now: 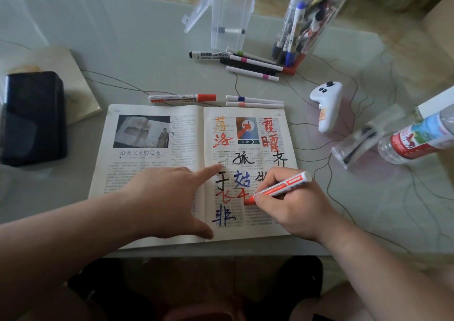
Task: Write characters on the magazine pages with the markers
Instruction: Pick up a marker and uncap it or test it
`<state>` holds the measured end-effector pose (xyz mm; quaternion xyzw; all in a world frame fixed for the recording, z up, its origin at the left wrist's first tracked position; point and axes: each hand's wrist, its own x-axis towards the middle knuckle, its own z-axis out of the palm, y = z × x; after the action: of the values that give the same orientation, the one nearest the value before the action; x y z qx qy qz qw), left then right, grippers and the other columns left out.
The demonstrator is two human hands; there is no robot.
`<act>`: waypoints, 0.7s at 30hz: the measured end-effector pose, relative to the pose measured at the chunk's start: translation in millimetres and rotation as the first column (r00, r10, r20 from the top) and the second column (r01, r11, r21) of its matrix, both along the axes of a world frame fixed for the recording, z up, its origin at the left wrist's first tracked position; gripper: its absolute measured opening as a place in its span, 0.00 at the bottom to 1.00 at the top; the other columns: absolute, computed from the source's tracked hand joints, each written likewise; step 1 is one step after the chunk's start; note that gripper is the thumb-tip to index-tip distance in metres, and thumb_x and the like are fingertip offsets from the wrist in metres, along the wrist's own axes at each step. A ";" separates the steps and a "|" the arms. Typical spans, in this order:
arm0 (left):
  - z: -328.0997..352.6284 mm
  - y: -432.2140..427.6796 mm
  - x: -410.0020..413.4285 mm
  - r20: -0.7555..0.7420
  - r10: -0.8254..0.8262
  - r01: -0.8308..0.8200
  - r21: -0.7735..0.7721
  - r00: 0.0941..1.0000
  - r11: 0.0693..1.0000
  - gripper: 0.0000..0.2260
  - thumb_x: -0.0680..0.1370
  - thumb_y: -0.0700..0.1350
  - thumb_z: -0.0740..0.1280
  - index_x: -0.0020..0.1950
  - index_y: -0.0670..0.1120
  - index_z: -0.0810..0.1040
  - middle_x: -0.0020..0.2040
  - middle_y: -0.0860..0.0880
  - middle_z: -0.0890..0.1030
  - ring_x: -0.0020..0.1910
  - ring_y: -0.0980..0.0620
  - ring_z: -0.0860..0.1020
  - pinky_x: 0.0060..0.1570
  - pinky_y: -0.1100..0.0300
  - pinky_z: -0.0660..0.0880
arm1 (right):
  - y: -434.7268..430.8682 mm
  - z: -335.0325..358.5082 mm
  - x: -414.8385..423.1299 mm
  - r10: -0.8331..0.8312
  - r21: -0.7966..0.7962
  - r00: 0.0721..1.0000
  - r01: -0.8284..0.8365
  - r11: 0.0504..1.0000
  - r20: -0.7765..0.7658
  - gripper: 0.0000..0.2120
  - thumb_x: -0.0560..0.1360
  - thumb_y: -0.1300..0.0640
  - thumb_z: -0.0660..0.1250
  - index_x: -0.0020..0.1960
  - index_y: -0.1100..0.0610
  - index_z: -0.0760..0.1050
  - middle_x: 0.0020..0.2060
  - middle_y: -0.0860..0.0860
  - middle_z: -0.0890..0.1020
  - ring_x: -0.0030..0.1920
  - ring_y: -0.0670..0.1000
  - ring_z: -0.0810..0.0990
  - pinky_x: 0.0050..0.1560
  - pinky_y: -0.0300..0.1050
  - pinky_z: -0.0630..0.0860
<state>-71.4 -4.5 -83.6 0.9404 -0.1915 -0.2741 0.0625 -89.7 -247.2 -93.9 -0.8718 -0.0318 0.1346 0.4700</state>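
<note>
An open magazine (pixel 152 173) lies on the table in front of me. Its right page carries several handwritten characters in orange, red, black and blue. My right hand (pixel 292 205) grips a red marker (pixel 282 188), whose tip touches the right page beside a red stroke. My left hand (pixel 172 198) rests flat across the spine, with the index finger stretched onto the right page.
Loose markers (pixel 250 66) lie behind the magazine, with another red marker (pixel 181 98) and two thin pens (pixel 254 101) at its top edge. Also here: a clear box (pixel 231 13), a marker tube (pixel 309 18), a white controller (pixel 328 104), a lying bottle (pixel 417 139), a black case (pixel 32 116).
</note>
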 end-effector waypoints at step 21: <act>-2.5 -0.5 -0.2 0.016 0.024 -0.024 0.015 1.000 1.000 0.55 0.59 0.79 0.67 0.76 0.69 0.37 0.69 0.60 0.73 0.65 0.52 0.75 0.58 0.53 0.77 | -1.7 3.3 -1.0 -0.044 0.050 0.999 0.043 0.998 0.022 0.07 0.70 0.52 0.72 0.38 0.55 0.79 0.33 0.49 0.82 0.36 0.48 0.81 0.36 0.48 0.79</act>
<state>-71.6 -5.0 -86.2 0.9452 -0.1787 -0.2672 0.0573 -90.7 -248.9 -90.7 -0.8620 -0.0217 0.1133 0.4937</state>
